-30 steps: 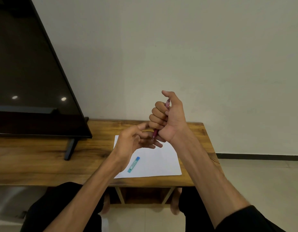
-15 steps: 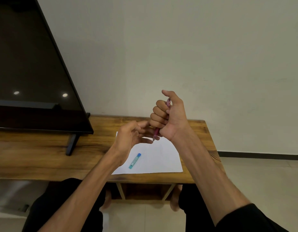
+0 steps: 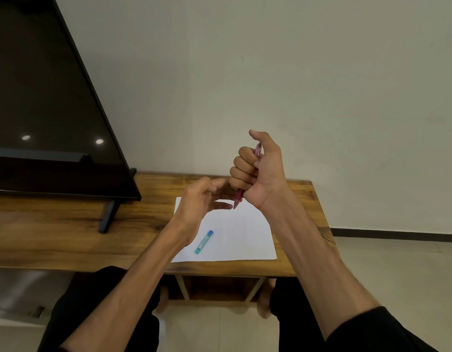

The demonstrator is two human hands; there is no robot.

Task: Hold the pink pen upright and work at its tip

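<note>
My right hand (image 3: 267,179) is raised above the table and grips a red pen (image 3: 238,198) in its fist. The thumb sticks up, and the pen's tip points down below the fist. My left hand (image 3: 197,201) hovers just left of the tip with loosely curled fingers. Its fingertips are close to the tip, and I see nothing held in them. A white sheet of paper (image 3: 242,232) lies on the wooden table (image 3: 67,235) under both hands. A small teal and blue tube (image 3: 203,242) rests on the sheet's left part.
A large dark TV screen (image 3: 42,110) stands on the table's left half, with its black foot (image 3: 108,215) near the paper. A pale wall is behind the table. Tiled floor lies to the right. My knees in black trousers are below the table's front edge.
My left fingers have drawn back slightly to the left from under my right fist. My right hand keeps the pen in the same grip.
</note>
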